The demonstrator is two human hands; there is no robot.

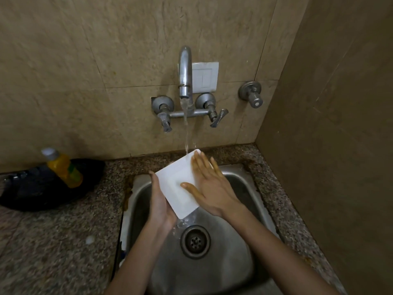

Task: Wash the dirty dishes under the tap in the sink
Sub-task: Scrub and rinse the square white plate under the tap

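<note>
**Inspector A:** Your left hand (160,206) holds the plate (176,185) by its left edge. The thumb lies along that edge and the palm sits under the low side. The other fingers are hidden behind the plate.

**Inspector B:** Confirmed. Your right hand (210,188) lies flat on the plate's face, with fingers (198,165) straight and spread wide and the thumb out to the left. It presses on the plate and grips nothing.

**Inspector A:** You have the plate, white and square, above the sink (240,265), tilted with its far corner highest. The tap (185,71) is running, and the water (186,128) lands on that far corner, beside your right fingertips.

**Inspector B:** Water runs off the plate's low corner and falls close to the drain (195,241).

**Inspector A:** On the counter (53,241) to your left, well apart from the sink, is a yellow bottle (63,168) with a pale cap. It rests against a black pan (38,190). You cannot tell from this view whether the bottle stands in the pan or leans on it.
</note>
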